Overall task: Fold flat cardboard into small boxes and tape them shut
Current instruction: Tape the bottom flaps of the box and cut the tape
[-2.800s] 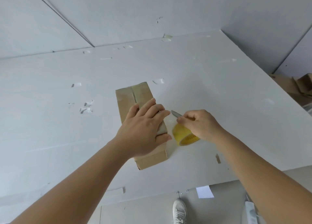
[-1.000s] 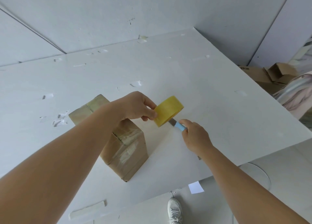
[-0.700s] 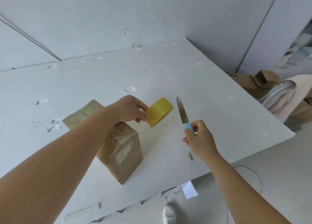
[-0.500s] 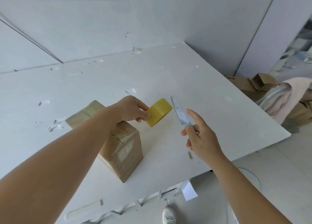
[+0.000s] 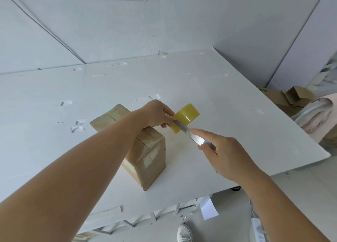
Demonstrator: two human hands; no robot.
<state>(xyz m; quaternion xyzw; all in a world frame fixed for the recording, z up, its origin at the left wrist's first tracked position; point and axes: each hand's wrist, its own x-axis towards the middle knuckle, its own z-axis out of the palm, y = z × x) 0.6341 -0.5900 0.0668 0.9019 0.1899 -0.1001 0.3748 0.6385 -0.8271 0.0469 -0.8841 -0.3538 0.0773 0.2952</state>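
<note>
Knife now against tape roll between left fingers

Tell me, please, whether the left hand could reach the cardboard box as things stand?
Probably yes, but the left hand holds the yellow tape roll just above the cardboard box, so it would need freeing first.

No text, label, brand, number or sign is readable on anything in view.
</note>
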